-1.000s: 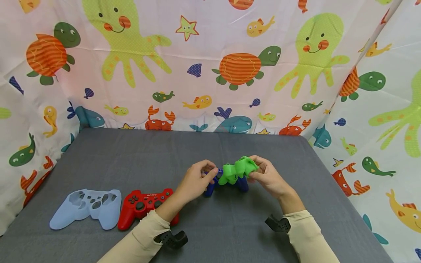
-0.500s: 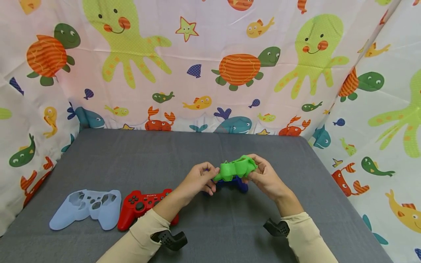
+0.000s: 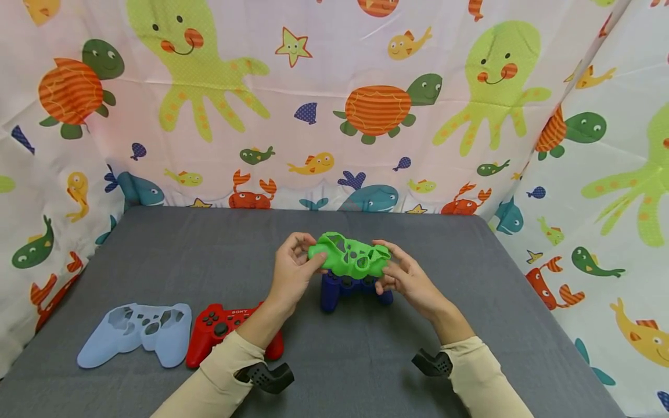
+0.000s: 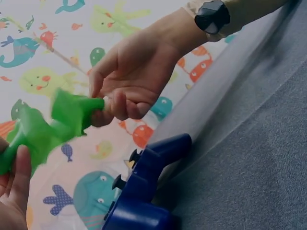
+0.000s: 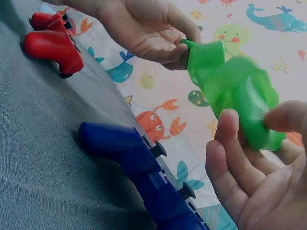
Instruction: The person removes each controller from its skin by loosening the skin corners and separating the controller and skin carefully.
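Note:
A soft green controller cover (image 3: 342, 269) with cut-out holes is held up, stretched between both hands. My left hand (image 3: 292, 270) pinches its left end between thumb and fingers. The right end is gripped by my right hand (image 3: 410, 281), thumb in front. Beneath it on the table lies a dark blue game controller (image 3: 330, 293), its upper part hidden behind the cover in the head view. In the right wrist view the blue controller (image 5: 115, 143) shows its black thumbsticks, and the green cover (image 5: 211, 60) hangs apart above it.
On the left of the grey table (image 3: 219, 244) lie a light blue controller cover (image 3: 122, 339) and a red controller (image 3: 201, 347), the red one partly hidden by my left forearm. A sea-animal printed curtain (image 3: 319, 133) stands behind and at both sides.
The green cover, earlier bunched up at the right hand, is now turned and spread toward the viewer. My left hand has come up from near the blue controller and holds the cover's left end.

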`<action>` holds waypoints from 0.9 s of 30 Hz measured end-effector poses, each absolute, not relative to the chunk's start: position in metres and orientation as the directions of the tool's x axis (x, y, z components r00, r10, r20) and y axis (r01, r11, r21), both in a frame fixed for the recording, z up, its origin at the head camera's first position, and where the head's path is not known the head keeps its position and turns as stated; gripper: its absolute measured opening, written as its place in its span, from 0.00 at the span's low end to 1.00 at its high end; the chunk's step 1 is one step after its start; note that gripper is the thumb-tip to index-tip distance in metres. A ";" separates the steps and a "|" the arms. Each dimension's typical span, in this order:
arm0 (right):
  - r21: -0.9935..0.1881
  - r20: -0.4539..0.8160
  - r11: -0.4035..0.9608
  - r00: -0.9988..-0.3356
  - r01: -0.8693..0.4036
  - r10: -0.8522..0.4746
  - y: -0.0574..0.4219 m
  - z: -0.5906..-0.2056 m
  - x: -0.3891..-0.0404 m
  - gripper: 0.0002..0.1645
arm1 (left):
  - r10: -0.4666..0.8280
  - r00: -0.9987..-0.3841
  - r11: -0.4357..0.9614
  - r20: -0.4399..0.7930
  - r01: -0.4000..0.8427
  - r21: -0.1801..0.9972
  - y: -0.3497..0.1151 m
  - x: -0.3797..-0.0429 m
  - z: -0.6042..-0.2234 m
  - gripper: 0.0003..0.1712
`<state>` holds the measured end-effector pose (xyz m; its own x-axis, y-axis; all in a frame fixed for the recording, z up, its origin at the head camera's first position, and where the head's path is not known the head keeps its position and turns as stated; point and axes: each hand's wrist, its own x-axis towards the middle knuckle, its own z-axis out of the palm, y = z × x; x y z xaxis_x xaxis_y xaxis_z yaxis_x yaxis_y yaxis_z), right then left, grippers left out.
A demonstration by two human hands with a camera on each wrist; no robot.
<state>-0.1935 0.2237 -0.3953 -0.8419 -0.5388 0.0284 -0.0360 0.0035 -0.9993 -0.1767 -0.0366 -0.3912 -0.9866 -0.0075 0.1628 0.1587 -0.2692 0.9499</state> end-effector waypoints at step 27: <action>-0.971 0.238 -0.085 -0.923 -0.223 -0.303 0.224 -0.397 -0.193 0.18 | 0.026 -0.987 -0.126 0.160 0.155 0.980 -0.041 -0.181 -0.395 0.26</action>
